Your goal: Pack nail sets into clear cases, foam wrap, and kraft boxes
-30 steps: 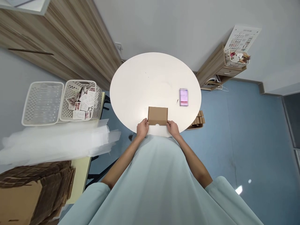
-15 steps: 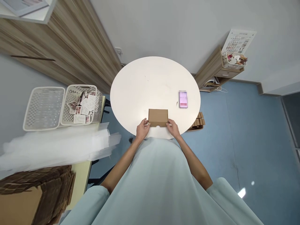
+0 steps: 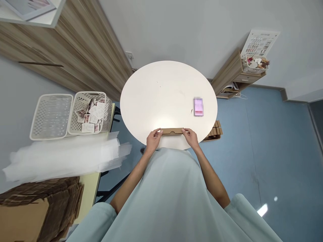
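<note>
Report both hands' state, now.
Left hand: closed, holding the left end of the cardboard box.
Right hand: closed, holding its right end.

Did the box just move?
Yes: the box now has its visible far edge closer to the near rim of the table, broad top no longer showing.

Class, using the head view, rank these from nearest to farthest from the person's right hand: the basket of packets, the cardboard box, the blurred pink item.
1. Cardboard box: touching the right hand.
2. Blurred pink item: ahead, on the white table's right side.
3. Basket of packets: far left, beyond the table.
</note>
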A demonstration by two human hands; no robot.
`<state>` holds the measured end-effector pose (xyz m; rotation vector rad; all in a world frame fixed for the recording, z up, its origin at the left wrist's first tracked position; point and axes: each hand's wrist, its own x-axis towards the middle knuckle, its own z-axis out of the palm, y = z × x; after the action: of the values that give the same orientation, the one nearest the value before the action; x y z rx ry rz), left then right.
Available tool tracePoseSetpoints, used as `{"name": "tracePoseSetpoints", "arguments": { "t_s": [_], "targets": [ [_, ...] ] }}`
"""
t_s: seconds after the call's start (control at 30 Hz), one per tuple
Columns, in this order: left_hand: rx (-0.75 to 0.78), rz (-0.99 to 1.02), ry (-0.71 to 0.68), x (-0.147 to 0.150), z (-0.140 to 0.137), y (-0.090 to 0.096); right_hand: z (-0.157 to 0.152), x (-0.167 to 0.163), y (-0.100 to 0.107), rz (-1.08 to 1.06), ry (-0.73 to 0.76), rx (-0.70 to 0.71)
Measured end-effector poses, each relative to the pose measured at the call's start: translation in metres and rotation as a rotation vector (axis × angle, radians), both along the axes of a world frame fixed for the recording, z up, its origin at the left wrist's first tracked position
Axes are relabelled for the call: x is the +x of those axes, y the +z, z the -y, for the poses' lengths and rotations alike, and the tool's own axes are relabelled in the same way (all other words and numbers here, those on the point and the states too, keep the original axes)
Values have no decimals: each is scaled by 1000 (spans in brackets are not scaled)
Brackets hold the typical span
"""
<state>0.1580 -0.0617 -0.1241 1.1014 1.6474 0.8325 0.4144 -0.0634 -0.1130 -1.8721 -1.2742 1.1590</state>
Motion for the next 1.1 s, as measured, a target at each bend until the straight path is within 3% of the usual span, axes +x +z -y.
{"name": "tracePoseSetpoints", "arguments": {
  "t_s": [0.17,0.5,1.1],
  "targets": [
    [8,30,-12,-2,4,-12,7,1,-20,-80,31,13],
    [82,66,-127,-12,-8,-15,2,10,-12,-140,177,83],
    [46,74,-42,-3,-8,-20,-6,10,-21,-137,186,109]
  ]
}}
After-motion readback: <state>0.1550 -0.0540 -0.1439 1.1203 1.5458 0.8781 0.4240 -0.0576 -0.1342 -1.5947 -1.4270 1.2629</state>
